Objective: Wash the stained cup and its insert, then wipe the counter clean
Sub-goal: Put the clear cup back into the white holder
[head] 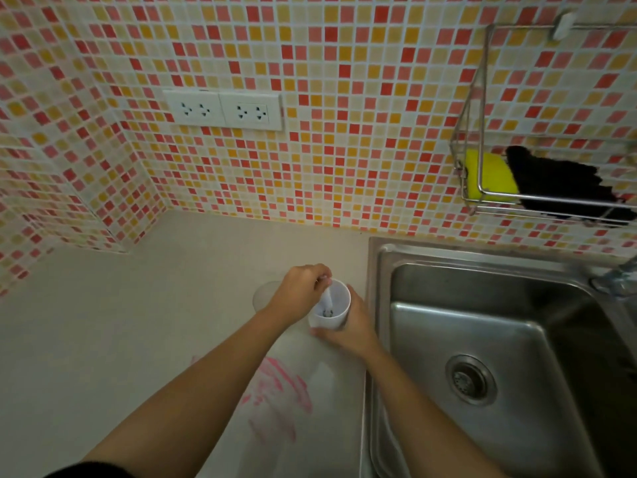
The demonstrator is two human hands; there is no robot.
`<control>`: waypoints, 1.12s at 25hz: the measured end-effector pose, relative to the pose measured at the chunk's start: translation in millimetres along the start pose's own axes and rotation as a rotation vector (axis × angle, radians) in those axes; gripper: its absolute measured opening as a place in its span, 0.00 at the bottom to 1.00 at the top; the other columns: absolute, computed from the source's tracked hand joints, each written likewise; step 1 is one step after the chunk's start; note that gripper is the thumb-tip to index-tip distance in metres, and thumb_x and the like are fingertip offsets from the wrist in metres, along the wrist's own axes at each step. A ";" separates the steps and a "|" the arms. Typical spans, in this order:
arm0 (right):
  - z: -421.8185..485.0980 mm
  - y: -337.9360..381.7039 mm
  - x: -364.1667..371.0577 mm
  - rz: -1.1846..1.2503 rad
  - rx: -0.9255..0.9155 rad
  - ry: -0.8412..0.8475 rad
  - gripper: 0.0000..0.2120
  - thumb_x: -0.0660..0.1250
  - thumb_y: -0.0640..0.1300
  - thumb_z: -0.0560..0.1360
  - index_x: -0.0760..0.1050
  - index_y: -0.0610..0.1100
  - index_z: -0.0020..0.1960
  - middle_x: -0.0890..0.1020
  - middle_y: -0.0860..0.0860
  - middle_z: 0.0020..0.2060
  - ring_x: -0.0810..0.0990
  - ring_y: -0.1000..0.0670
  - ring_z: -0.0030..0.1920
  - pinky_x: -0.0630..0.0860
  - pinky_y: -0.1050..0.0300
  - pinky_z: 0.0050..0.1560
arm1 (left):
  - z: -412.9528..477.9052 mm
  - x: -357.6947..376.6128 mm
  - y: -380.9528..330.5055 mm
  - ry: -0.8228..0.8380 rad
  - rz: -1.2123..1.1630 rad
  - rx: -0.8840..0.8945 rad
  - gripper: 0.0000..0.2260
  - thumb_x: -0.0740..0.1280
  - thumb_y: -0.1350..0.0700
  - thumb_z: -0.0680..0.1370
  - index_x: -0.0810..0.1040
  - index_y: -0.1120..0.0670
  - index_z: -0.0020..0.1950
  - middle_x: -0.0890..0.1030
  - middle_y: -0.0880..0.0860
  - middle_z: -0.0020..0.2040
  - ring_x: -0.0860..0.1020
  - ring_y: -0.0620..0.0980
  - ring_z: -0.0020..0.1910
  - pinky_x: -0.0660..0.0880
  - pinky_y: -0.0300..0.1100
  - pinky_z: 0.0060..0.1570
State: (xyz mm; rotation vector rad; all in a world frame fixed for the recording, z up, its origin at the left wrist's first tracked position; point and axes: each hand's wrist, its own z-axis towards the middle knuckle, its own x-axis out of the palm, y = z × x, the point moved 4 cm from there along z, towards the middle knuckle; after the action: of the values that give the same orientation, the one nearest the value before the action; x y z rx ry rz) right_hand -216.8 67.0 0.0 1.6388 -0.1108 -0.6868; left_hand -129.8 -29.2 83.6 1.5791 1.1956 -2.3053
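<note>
Hands are working together at the counter [103,339] edge, just left of the sink [379,305]. We are wrapping our right hand [348,327] around the base and far side of a white cup [339,301], a smooth cylindrical plastic vessel standing upright on the counter. We are pinching with our left hand [296,291] the top of a slim white insert [327,300], a narrow stem-like piece reaching down into the cup toward a small dark patch at the bottom. Whether the insert is resting on the cup floor, we cannot tell.

Behind our left hand we are seeing a pale round translucent shape [265,294] on the counter; its identity is unclear. The counter is a matte, off-white flat surface, and it is carrying pink smeared streaks [279,395] in the near area between our forearms.

The sink is brushed stainless steel, rectangular with rounded corners, with a circular metal strainer drain [470,379] in its basin. The wall is showing a small square mosaic tile [344,98] in red, pink, orange and cream, with a white double socket plate [222,110]. A wire rack [482,98] on the wall is holding a yellow sponge [489,177] and a dark fuzzy cloth [558,181] side by side.
</note>
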 end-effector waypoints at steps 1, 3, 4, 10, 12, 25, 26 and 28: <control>0.7 -1.5 2.4 0.032 0.008 -0.006 0.42 0.81 0.53 0.54 0.68 0.51 0.65 0.77 0.55 0.59 0.76 0.57 0.58 0.75 0.56 0.58 | 1.4 4.2 0.8 0.020 0.029 0.039 0.08 0.63 0.59 0.78 0.80 0.61 0.52 0.84 0.59 0.47 0.80 0.57 0.45 0.71 0.40 0.46; -2.4 -3.8 4.5 0.036 0.035 -0.004 0.43 0.80 0.54 0.57 0.67 0.50 0.68 0.76 0.54 0.62 0.75 0.56 0.60 0.74 0.56 0.61 | 3.1 8.8 3.9 0.038 0.056 0.088 0.08 0.63 0.61 0.78 0.81 0.61 0.51 0.84 0.60 0.47 0.80 0.58 0.45 0.71 0.43 0.46; -3.6 -4.5 4.8 0.033 0.037 -0.005 0.42 0.79 0.54 0.58 0.66 0.51 0.67 0.76 0.54 0.61 0.75 0.57 0.60 0.74 0.58 0.60 | 3.5 9.4 5.3 0.041 0.064 0.112 0.08 0.63 0.61 0.78 0.81 0.61 0.51 0.84 0.60 0.47 0.80 0.58 0.45 0.72 0.43 0.47; 0.3 -7.0 3.2 -0.015 0.037 -0.001 0.35 0.80 0.49 0.59 0.67 0.61 0.60 0.77 0.60 0.55 0.77 0.61 0.55 0.77 0.59 0.56 | 0.1 23.9 8.6 0.214 0.211 0.188 0.12 0.62 0.57 0.79 0.78 0.58 0.61 0.81 0.59 0.58 0.78 0.58 0.55 0.71 0.45 0.55; 0.7 -10.0 3.8 -0.007 0.036 0.001 0.36 0.79 0.51 0.58 0.67 0.58 0.62 0.78 0.58 0.56 0.78 0.59 0.55 0.77 0.55 0.56 | 1.7 20.8 8.2 0.223 0.197 0.165 0.13 0.63 0.56 0.79 0.78 0.57 0.61 0.81 0.58 0.58 0.78 0.57 0.55 0.71 0.42 0.54; -3.4 -9.3 6.5 -0.001 0.057 -0.018 0.42 0.81 0.49 0.53 0.65 0.52 0.62 0.75 0.54 0.55 0.75 0.54 0.55 0.70 0.62 0.51 | -59.8 -12.2 114.1 0.255 -0.312 -0.379 0.46 0.77 0.58 0.65 0.53 0.52 0.76 0.63 0.52 0.74 0.64 0.52 0.72 0.67 0.43 0.64; -4.6 -10.6 5.5 0.013 0.074 -0.033 0.41 0.80 0.51 0.52 0.65 0.53 0.61 0.76 0.54 0.56 0.76 0.53 0.55 0.72 0.60 0.51 | -59.6 -5.2 111.8 0.238 -0.371 -0.388 0.45 0.78 0.59 0.65 0.55 0.52 0.75 0.65 0.52 0.72 0.66 0.52 0.70 0.68 0.41 0.60; -7.1 -12.7 -2.4 0.063 0.105 -0.087 0.43 0.79 0.54 0.51 0.65 0.53 0.62 0.76 0.52 0.58 0.77 0.52 0.56 0.75 0.57 0.52 | -57.9 2.9 107.8 0.142 -0.467 -0.418 0.41 0.79 0.58 0.64 0.60 0.52 0.71 0.70 0.50 0.66 0.70 0.50 0.65 0.70 0.37 0.52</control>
State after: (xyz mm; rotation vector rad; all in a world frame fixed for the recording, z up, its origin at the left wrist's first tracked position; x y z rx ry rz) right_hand -219.2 76.8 -10.8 1.6987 -0.2649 -0.7144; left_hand -35.6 -64.6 13.9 1.4385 2.1078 -1.9866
